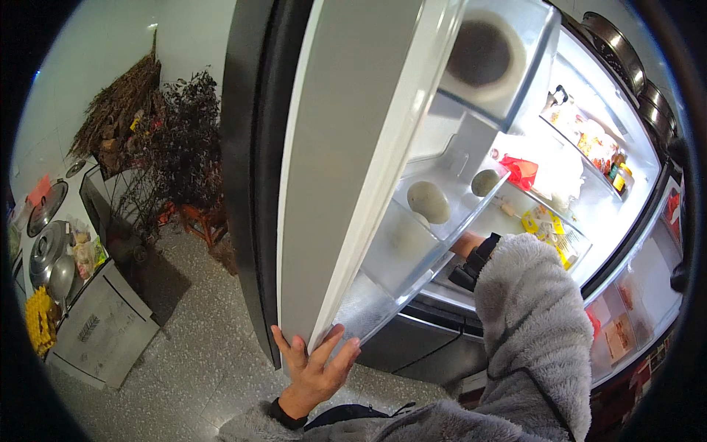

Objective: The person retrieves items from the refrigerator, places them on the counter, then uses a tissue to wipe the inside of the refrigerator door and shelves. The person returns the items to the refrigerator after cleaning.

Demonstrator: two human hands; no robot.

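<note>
My left hand (312, 367) lies with spread fingers against the edge of the swung-out refrigerator door (353, 166), near its lower corner. My right hand (467, 244), with a black band at the wrist, reaches past the door's clear bin into the lit refrigerator compartment (635, 182). The bin hides its fingers and anything in them. In the clear door bin (381, 226) sits a pale greenish egg (428, 201), and a second egg (486, 182) shows nearby. A red plastic bag (519, 171) and a yellow printed packet (547, 226) lie on the shelves inside.
Metal steamer pots (613, 47) stand on top of the refrigerator. At right another door's bins (618, 331) hold packets. On the left, a counter bears a lidded pot (47, 248) and a ladle (63, 276). Dry brushwood (188, 121) and a red stool (204, 221) stand against the wall.
</note>
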